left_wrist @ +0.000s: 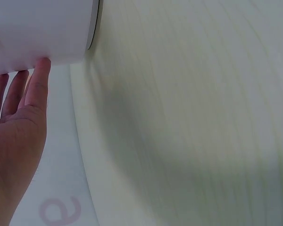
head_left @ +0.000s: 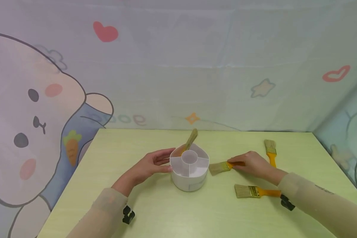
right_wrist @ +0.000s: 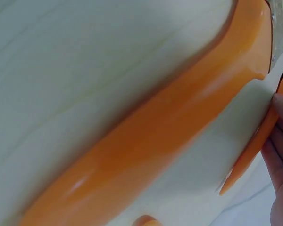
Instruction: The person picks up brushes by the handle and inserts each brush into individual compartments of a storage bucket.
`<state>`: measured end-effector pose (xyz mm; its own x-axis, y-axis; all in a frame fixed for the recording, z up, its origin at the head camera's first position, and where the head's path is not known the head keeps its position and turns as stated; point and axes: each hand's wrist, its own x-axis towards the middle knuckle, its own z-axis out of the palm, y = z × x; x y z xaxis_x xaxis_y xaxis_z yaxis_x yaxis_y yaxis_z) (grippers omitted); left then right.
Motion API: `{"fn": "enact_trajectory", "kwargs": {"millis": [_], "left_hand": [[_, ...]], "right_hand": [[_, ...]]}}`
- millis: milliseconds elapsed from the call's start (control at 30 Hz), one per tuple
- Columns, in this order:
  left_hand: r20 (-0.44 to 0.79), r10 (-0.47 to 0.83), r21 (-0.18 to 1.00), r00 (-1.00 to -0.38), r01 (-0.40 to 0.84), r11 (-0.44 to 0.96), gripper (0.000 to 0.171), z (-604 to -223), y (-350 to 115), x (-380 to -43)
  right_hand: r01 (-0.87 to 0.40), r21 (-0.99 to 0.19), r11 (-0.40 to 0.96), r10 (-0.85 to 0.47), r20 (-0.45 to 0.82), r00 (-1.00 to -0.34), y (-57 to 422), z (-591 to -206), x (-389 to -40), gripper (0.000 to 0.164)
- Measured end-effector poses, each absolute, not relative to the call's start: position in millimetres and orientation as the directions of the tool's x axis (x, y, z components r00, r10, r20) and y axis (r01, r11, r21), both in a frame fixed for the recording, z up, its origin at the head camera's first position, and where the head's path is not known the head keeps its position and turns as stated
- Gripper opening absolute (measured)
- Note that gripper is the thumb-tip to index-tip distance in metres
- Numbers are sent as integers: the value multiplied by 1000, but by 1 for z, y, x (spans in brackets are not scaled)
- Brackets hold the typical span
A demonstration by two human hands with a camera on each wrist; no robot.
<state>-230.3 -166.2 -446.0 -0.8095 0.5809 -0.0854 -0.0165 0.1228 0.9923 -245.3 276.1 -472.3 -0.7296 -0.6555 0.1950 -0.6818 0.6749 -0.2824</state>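
A round white divided organizer [head_left: 189, 181] stands on the table, with one paintbrush [head_left: 191, 139] leaning in its back left compartment, bristles up. At the organizer's left side is my left hand [head_left: 148, 167], thumb toward the front. Its nearly straight fingers [left_wrist: 37, 87] touch the white wall in the left wrist view. Right of the organizer, my right hand [head_left: 253, 164] pinches the orange handle of a second paintbrush [head_left: 220, 168], whose bristles point left toward the organizer. That handle [right_wrist: 254, 153] also shows between thumb and fingers in the right wrist view.
Nearest the right forearm lies a paintbrush [head_left: 247, 191], bristles left; its orange handle [right_wrist: 146, 136] fills the right wrist view. Another paintbrush [head_left: 270, 150] lies behind the right hand, bristles toward the back. A printed curtain [head_left: 172, 82] hangs behind the table [head_left: 154, 211].
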Motion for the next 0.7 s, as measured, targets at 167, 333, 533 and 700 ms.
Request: {"fn": "enact_trajectory", "kwargs": {"millis": [167,333,533,700], "left_hand": [[-81,585,993,-807,-14,118,73,-446,-167,-230],[-75,590,994,-804,-12,110,72,-446,-167,-229],[-72,589,995,-805,-19,95,73,-446,-166,-230],[-68,587,996,-807,-21,87,73,-447,-165,-230]], "right_hand": [[-675,-261,690,-641,211,-738,273,-473,-247,25],[-646,-287,707,-612,209,-763,272,-471,-246,23],[-511,-477,715,-480,196,-855,275,-462,-243,23],[-366,-687,628,-367,153,-918,274,-448,-244,29]]}}
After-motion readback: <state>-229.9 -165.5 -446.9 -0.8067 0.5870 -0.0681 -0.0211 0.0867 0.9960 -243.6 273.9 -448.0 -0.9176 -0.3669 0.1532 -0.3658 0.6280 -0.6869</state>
